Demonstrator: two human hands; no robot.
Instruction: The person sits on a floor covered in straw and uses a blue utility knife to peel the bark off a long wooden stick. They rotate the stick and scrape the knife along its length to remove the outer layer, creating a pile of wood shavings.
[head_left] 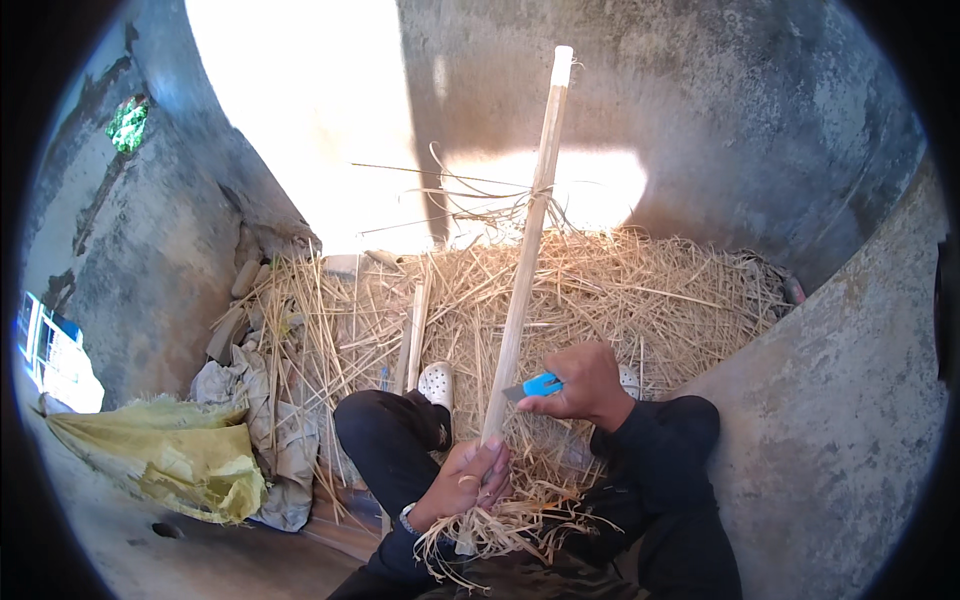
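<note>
A long, pale split-bamboo or wooden strip [521, 290] slants up and away from my lap toward the far wall. Near its lower end, my left hand [466, 485] is closed around it. My right hand [592, 388] grips a blue utility knife [541, 386], its blade touching or very close to the strip's right edge just above my left hand. Thin curled fibres hang from the strip about a third of the way down from its top. More curly shavings [510, 530] lie on my lap below my left hand.
Straw-like shavings [640, 300] cover the floor ahead, with a few loose strips [412, 335] among them. A yellow sack [185, 455] and grey-white cloth [285, 450] lie at the left. Concrete walls [740, 110] stand close around. A white clog [436, 384] shows on my foot.
</note>
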